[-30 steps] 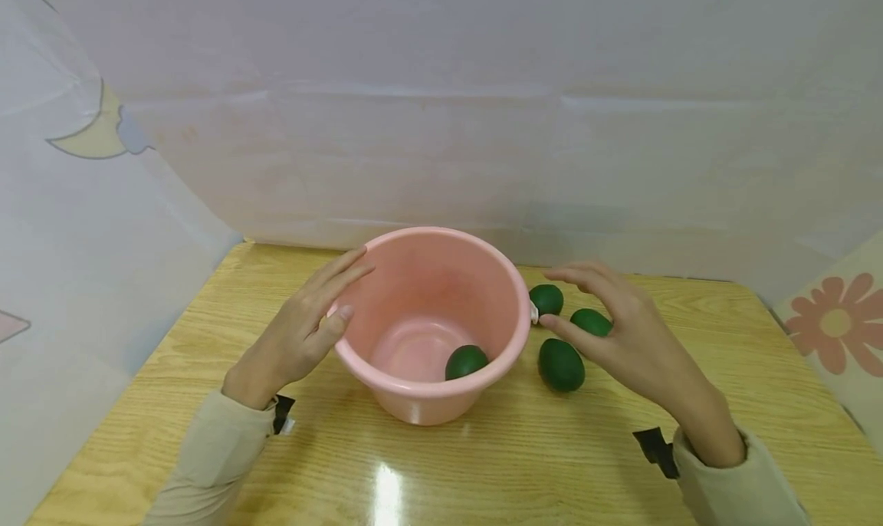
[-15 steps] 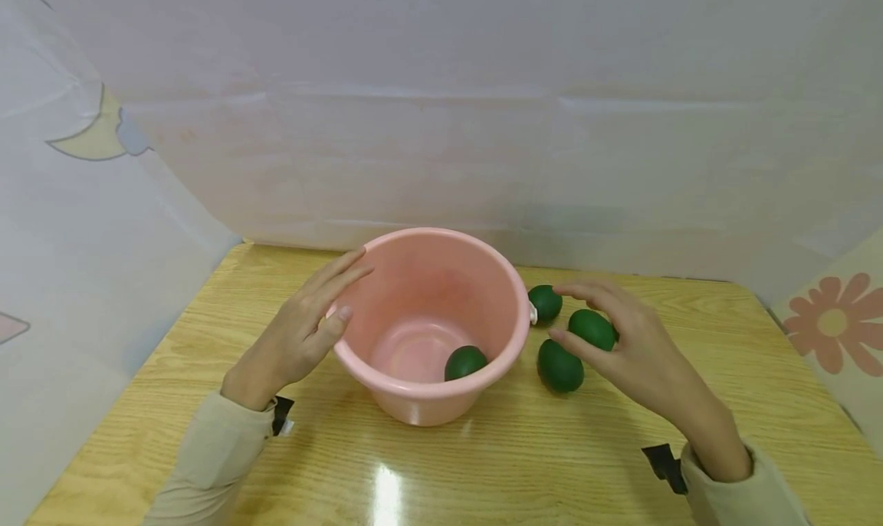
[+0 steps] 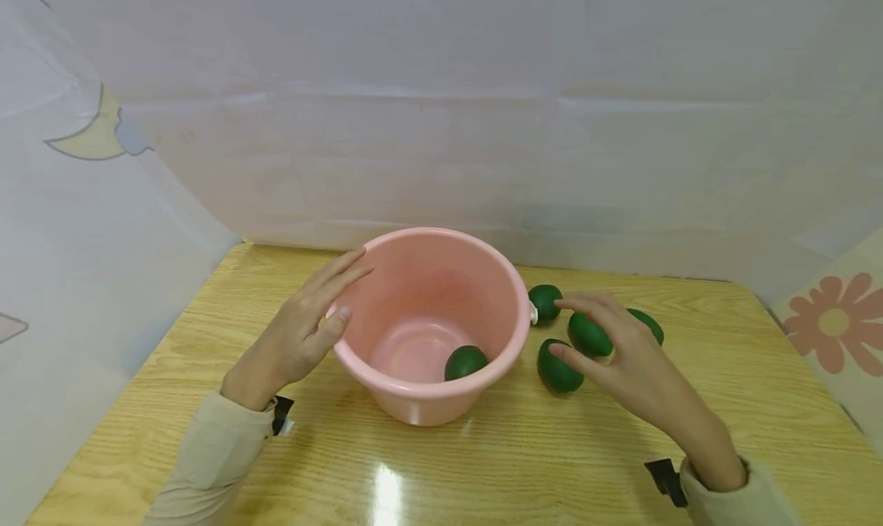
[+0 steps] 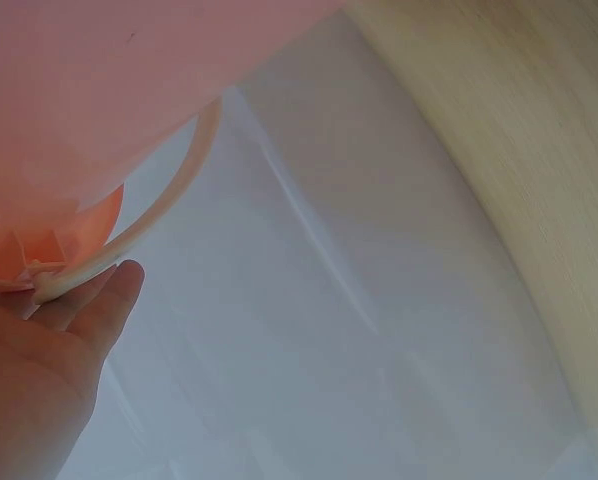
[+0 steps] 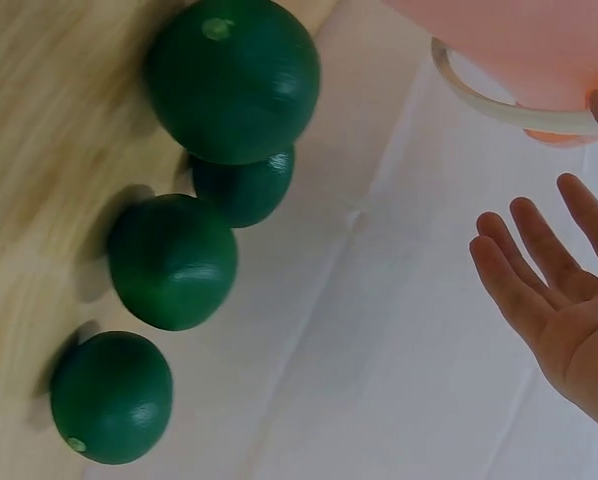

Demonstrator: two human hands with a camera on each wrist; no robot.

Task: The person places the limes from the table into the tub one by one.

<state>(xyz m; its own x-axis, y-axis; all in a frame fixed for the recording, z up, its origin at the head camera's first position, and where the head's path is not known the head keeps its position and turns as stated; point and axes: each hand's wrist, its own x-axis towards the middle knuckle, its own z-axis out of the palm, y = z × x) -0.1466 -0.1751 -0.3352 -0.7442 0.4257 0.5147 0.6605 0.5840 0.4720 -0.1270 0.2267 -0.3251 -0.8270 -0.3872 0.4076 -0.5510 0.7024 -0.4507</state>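
My left hand [image 3: 297, 334] rests at the left rim of a pink plastic bucket [image 3: 424, 403], fingers extended along and slightly over it. In the left wrist view its fingers [image 4: 107, 305] lie beneath the rim, where the pale handle [image 4: 169, 195] joins. Inside the bucket lies one dark green, lime-like fruit [image 3: 465, 363]. My right hand [image 3: 635, 357] is held over several similar fruits right of the bucket, thumb and fingers spread, nothing in its grasp. Nearest its thumb is the front fruit [image 3: 559, 369]; another fruit [image 3: 589, 334] is partly hidden behind the hand.
A back fruit [image 3: 546, 302] sits close against the bucket's right side, and another fruit [image 3: 648, 327] lies farther right. All stand on a wood-grain table [image 3: 483, 472]. A pale sheet [image 3: 428, 150] hangs behind the table's far edge.
My right hand has shifted slightly right and towards me, and the rightmost fruit now shows beyond it. The left hand, bucket and fruit inside stay where they were.
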